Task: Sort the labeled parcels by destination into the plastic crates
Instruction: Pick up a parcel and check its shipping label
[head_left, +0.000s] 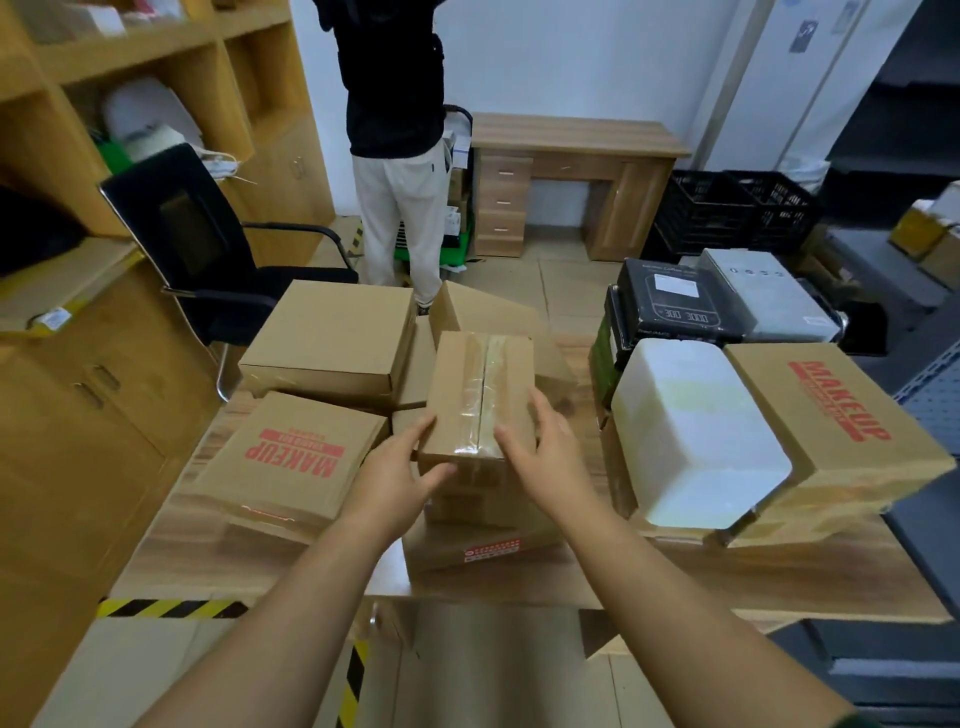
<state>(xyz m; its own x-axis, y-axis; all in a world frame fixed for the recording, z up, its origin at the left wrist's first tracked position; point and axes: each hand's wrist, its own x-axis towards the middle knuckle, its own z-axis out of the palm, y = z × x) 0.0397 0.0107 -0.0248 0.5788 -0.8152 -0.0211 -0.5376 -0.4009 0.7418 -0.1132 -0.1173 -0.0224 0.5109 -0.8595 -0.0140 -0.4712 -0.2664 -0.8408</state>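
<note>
The taped parcel tops a stack of boxes on the table. The left hand lays straight fingers against its near-left corner, and the right hand rests relaxed, straight fingers on its right edge. Left of the parcel lies a MAKEUP box; far behind it stand black crates.

Office doubling as a parcel storeroom. Wooden shelving upper left, black office chair mid left, wooden desk with drawers against the white back wall. Cardboard parcels piled across the wood-grain table in the centre, black plastic crates upper right, grey metal racking far right, yellow-black hazard tape lower left. A second person stands by a loaded green cart top centre.
</note>
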